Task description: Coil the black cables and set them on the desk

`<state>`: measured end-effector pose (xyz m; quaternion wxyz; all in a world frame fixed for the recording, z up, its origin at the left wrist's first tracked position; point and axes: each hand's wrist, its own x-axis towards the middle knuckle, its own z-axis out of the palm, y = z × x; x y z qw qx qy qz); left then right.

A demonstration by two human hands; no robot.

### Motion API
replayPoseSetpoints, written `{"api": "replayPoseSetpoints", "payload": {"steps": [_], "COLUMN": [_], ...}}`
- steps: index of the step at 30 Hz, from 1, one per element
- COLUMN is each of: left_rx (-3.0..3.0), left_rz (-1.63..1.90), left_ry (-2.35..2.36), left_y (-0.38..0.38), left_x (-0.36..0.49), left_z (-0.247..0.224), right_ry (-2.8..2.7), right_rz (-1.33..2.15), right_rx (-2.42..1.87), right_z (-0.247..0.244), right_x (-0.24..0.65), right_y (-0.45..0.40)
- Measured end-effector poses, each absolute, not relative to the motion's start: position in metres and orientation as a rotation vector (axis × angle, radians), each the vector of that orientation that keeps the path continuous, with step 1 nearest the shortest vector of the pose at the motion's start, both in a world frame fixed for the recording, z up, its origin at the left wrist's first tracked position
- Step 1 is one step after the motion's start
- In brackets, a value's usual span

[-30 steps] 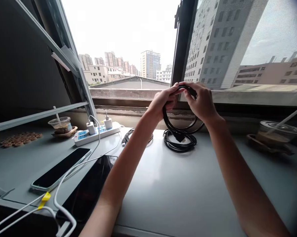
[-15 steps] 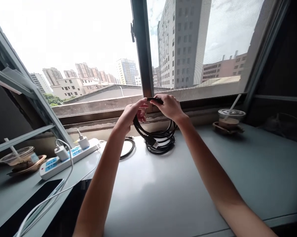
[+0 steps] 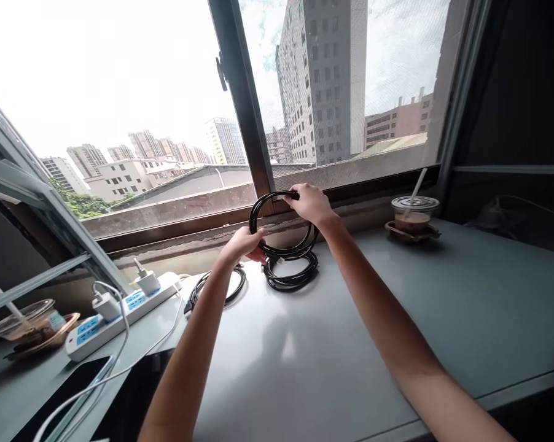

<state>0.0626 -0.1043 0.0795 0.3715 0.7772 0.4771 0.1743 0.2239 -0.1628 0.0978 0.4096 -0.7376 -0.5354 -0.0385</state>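
Observation:
A coiled black cable (image 3: 255, 216) is held up as a loop above the table, near the window. My right hand (image 3: 308, 202) is closed on the top right of the loop. Lower on its left side, my left hand (image 3: 246, 244) grips the same coil with thumb and fingers. Just below, a second black coil (image 3: 290, 282) lies on the table. Another thin black coil (image 3: 237, 293) rests to the left, partly behind my left forearm, with a dark plug at its near end.
A white power strip (image 3: 120, 319) with two chargers stands at the left, its white cable running past dark flat devices (image 3: 60, 396). Lidded drink cups stand at the far left (image 3: 28, 322) and the back right (image 3: 413, 215). The window frame (image 3: 244, 92) rises behind.
My left hand has moved from the top of the held coil down to its left side. My right hand stays at the top. The view has shifted slightly, showing more of the left coil.

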Motion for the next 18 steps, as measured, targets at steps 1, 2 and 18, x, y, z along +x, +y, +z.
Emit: {"api": "replayPoseSetpoints", "payload": {"steps": [1,2,18], "left_rx": [1.972,1.958,1.861], "left_rz": [0.457,0.464,0.430], "left_ry": [1.238,1.240,1.158], "left_y": [-0.099,-0.093,-0.058], "left_x": [0.064,0.064,0.071], "left_z": [0.074,0.069,0.008], "right_ry": [-1.364,-1.377,-1.354], "right_rz": [0.001,0.093,0.982], "right_rx": [-1.865,-1.874,-2.084], "right_z": [0.096,0.094,0.018], "right_x": [0.225,0.228,0.287], "right_y": [-0.162,-0.162,-0.116]}}
